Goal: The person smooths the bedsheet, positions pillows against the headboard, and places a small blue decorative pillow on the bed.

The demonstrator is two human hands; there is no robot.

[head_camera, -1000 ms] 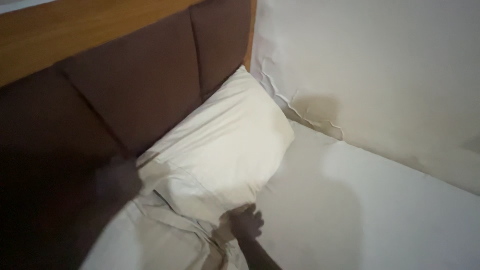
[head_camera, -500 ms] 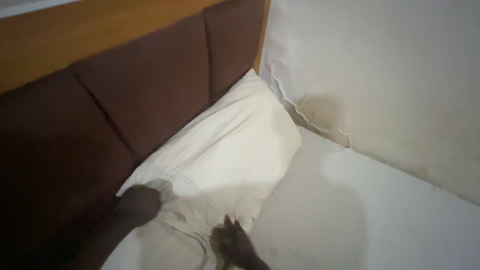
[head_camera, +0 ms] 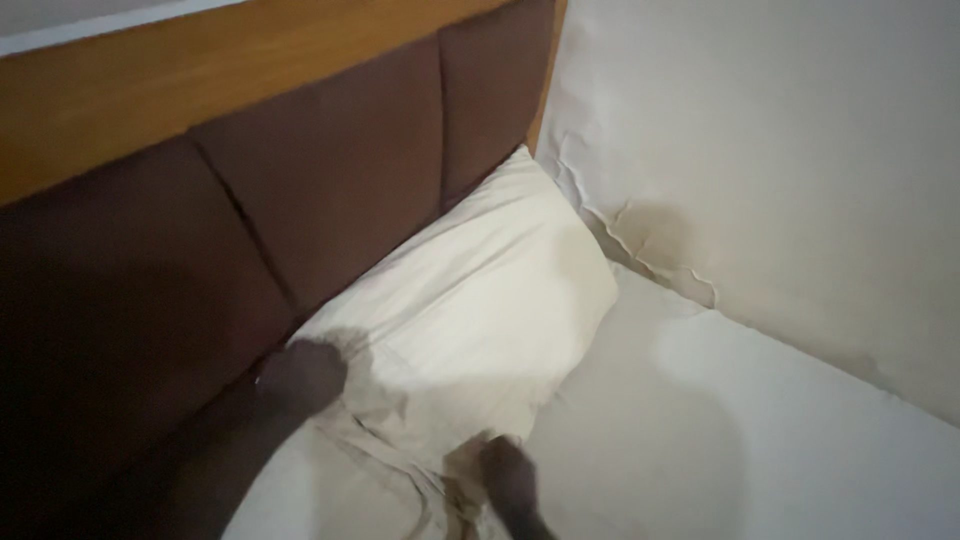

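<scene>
A cream pillow lies against the brown padded headboard, in the corner by the wall. My left hand presses on the pillow's near left end, next to the headboard, fingers curled into the loose pillowcase. My right hand rests on the pillow's near edge at the bottom of the view, where the pillowcase bunches into folds. Whether either hand truly grips the cloth is blurred.
A white sheet covers the mattress to the right. The off-white wall has cracked, stained plaster near the pillow's far end. A wooden panel runs above the headboard.
My left hand has moved from the headboard side onto the pillow's left end. My right hand has shifted slightly lower along the near edge. The view has drifted left, so everything sits further right.
</scene>
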